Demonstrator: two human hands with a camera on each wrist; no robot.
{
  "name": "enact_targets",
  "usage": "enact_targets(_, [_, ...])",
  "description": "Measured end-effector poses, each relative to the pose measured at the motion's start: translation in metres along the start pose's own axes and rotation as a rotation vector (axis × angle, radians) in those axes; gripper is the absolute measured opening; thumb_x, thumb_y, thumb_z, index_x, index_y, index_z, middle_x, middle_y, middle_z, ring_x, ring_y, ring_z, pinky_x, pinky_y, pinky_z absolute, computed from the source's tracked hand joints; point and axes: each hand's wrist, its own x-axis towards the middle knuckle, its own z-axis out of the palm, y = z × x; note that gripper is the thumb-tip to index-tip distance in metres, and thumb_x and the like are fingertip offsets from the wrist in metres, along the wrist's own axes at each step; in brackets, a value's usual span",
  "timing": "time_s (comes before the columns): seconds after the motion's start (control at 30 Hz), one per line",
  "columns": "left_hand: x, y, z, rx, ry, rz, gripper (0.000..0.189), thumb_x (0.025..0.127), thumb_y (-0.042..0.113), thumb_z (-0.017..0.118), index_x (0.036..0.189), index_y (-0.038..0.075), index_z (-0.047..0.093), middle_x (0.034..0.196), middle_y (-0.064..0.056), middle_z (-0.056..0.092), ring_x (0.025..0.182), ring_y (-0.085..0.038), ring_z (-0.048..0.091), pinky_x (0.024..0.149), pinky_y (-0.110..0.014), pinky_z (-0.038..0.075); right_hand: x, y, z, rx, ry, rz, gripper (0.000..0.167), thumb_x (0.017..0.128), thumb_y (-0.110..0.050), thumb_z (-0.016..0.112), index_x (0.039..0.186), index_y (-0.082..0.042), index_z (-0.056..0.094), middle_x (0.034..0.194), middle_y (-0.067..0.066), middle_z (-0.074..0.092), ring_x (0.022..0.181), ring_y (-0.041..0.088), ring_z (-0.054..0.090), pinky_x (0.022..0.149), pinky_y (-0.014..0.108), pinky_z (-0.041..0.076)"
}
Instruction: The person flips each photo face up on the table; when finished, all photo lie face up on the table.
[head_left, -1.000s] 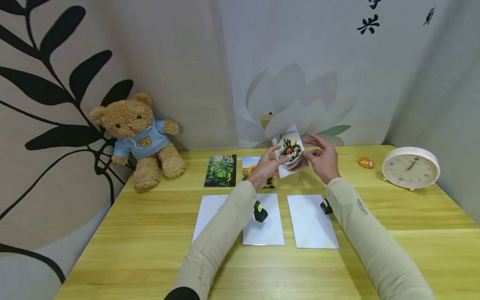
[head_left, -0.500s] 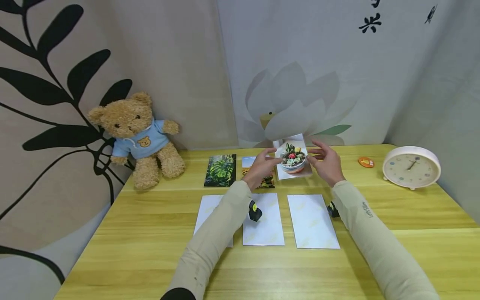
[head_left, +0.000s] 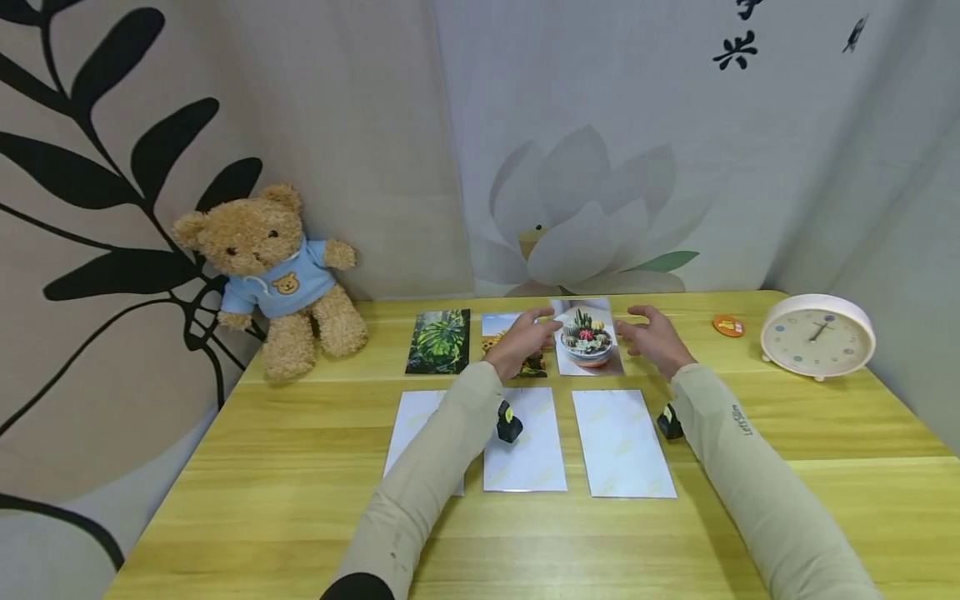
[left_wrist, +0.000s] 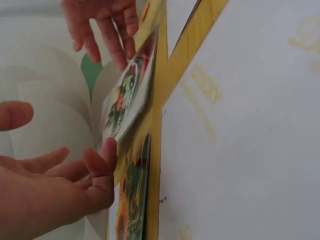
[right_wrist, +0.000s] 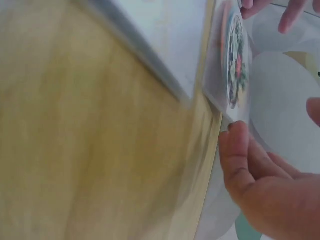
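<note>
A picture card of potted cacti and succulents (head_left: 587,337) is at the right end of the back row, close over the table or on it. My left hand (head_left: 525,337) is at its left edge, fingers relaxed and gripping nothing. On the other side, my right hand (head_left: 656,337) hovers by the right edge with loosely bent fingers; the right wrist view puts its fingertips (right_wrist: 239,132) right at the card's corner. Partly hidden behind the left hand is a sunflower card (head_left: 536,367). A green leaf card (head_left: 438,342) completes the row's left end.
Three white cards lie in a front row: the left one (head_left: 412,417) partly under the left sleeve, the middle one (head_left: 536,467), and the right one (head_left: 622,442). A teddy bear (head_left: 281,279) sits back left. An orange badge (head_left: 728,326) and a white clock (head_left: 819,337) stand right.
The cactus card, earlier tilted and held up between both hands, has been straightened and lowered beside the sunflower card. Both hands have let go, and the right hand has drawn slightly away rightward.
</note>
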Motion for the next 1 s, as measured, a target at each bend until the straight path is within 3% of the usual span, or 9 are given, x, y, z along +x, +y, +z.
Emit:
enact_targets(0.3, [0.002,-0.004,0.002,-0.046,-0.042,-0.045,0.058,0.109,0.040,0.035,0.161,0.019,0.022,0.162,-0.010,0.034,0.121,-0.028,0.058,0.104,-0.039,0.039,0.002,0.004,0.000,-0.014,-0.048,0.062,0.067,0.108,-0.031,0.042,0.160,0.000,0.012,0.154,0.027,0.042,0.138,0.038,0.046,0.100,0.038,0.050])
enact_targets(0.4, [0.003,-0.003,0.002,-0.024,-0.042,-0.034,0.058,0.110,0.041,0.033,0.162,0.018,0.020,0.152,-0.014,0.044,0.117,-0.028,0.058,0.097,-0.036,0.040,0.002,0.004,-0.002,-0.015,-0.059,0.048,0.070,0.108,-0.034,0.042,0.160,-0.001,0.009,0.155,0.027,0.040,0.139,0.039,0.045,0.100,0.039,0.049])
enact_targets(0.43, [0.004,-0.002,0.003,-0.021,-0.037,-0.029,0.058,0.110,0.041,0.033,0.162,0.018,0.021,0.140,-0.016,0.050,0.117,-0.028,0.059,0.096,-0.036,0.040,0.001,0.003,-0.003,-0.018,-0.060,0.042,0.071,0.108,-0.035,0.042,0.160,-0.001,0.009,0.155,0.027,0.039,0.139,0.040,0.045,0.100,0.040,0.050])
enact_targets(0.53, [0.000,0.001,0.001,-0.012,-0.041,-0.006,0.056,0.110,0.040,0.035,0.161,0.018,0.026,0.139,-0.014,0.051,0.126,-0.030,0.057,0.103,-0.039,0.043,-0.001,0.002,-0.006,-0.028,-0.060,0.026,0.072,0.108,-0.037,0.042,0.161,-0.002,0.008,0.154,0.028,0.040,0.137,0.040,0.046,0.099,0.040,0.050])
enact_targets(0.6, [-0.005,0.004,-0.004,-0.025,-0.054,0.011,0.054,0.110,0.038,0.036,0.160,0.017,0.029,0.150,-0.014,0.046,0.134,-0.032,0.054,0.110,-0.047,0.042,-0.002,0.000,-0.007,-0.036,-0.061,0.013,0.072,0.108,-0.037,0.042,0.161,-0.002,0.009,0.154,0.028,0.040,0.135,0.041,0.046,0.097,0.040,0.051])
enact_targets(0.7, [-0.015,0.007,-0.017,-0.056,-0.087,0.040,0.053,0.110,0.036,0.037,0.159,0.016,0.030,0.162,-0.016,0.033,0.141,-0.035,0.047,0.116,-0.053,0.038,-0.005,-0.002,-0.007,-0.044,-0.073,-0.015,0.072,0.108,-0.036,0.043,0.160,-0.001,0.009,0.155,0.029,0.038,0.135,0.042,0.046,0.097,0.041,0.051])
enact_targets(1.0, [-0.061,0.009,-0.085,-0.129,-0.065,0.038,0.049,0.109,0.038,0.039,0.154,0.017,0.039,0.155,-0.015,0.046,0.144,-0.036,0.045,0.121,-0.055,0.033,-0.016,-0.017,0.001,-0.138,-0.113,-0.084,0.068,0.107,-0.029,0.048,0.160,-0.003,0.015,0.154,0.029,0.040,0.139,0.044,0.045,0.107,0.055,0.048])
